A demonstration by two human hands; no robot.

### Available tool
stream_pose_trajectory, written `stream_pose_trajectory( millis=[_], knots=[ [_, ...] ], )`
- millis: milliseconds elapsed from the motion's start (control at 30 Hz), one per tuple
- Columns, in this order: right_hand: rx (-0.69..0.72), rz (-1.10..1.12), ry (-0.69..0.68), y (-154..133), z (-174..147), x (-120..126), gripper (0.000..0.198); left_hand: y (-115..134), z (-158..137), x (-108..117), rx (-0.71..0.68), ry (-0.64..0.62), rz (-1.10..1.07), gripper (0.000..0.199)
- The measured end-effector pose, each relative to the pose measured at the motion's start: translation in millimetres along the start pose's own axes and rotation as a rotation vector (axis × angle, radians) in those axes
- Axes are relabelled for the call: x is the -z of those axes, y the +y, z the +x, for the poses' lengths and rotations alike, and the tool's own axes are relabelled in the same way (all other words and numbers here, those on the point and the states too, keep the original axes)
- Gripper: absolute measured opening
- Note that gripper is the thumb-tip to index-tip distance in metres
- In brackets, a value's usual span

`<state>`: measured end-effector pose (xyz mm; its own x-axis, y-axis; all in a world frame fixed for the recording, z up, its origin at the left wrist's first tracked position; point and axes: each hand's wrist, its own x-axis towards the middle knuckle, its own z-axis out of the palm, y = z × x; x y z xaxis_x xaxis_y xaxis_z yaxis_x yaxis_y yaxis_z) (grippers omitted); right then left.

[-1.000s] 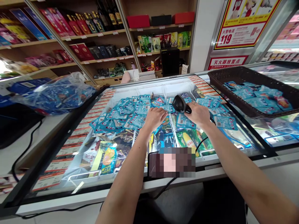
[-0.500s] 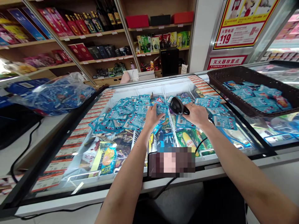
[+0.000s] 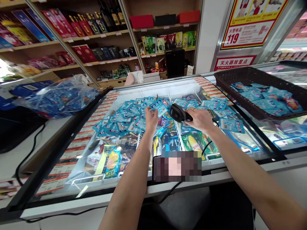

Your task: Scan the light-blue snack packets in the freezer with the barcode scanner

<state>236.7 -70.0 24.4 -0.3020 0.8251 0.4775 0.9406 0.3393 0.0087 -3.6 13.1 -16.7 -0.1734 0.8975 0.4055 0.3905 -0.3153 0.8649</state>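
Note:
My left hand (image 3: pixel 151 118) is closed, its fingers pinching the edge of a small blue snack packet (image 3: pixel 161 108) whose barcode side shows. A heap of similar blue packets (image 3: pixel 127 111) lies around and left of that hand on the freezer's glass top. My right hand (image 3: pixel 200 119) is wrapped round the handle of a black barcode scanner (image 3: pixel 177 112), its head pointing left toward the held packet. More blue packets (image 3: pixel 231 125) are spread beside and beyond my right hand. The scanner's trigger is hidden by my fingers.
A dark brown basket (image 3: pixel 240 103) with several blue packets stands on the right. At left lies a clear plastic bag (image 3: pixel 64 94) of packets. A phone (image 3: pixel 157 169) rests at the freezer's front edge, near the scanner cable (image 3: pixel 206 147). Stocked shelves (image 3: pixel 107 33) stand behind.
My left hand has moved a little left, and a blue packet now shows tilted in its fingers. The scanner in my right hand has shifted slightly left and down.

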Motion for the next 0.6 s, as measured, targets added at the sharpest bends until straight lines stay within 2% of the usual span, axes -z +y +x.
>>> stream_pose_trajectory(
  millis=[167,600],
  knots=[
    [0.015,0.0,-0.011,-1.5,0.9,-0.4,0.034,2.1,-3.3,-1.6,0.023,-0.022,-0.081,0.031],
    [0.031,-0.011,-0.064,-3.4,3.0,1.1,0.035,1.7,-2.7,-2.2,0.013,-0.026,-0.041,0.036]
  ],
)
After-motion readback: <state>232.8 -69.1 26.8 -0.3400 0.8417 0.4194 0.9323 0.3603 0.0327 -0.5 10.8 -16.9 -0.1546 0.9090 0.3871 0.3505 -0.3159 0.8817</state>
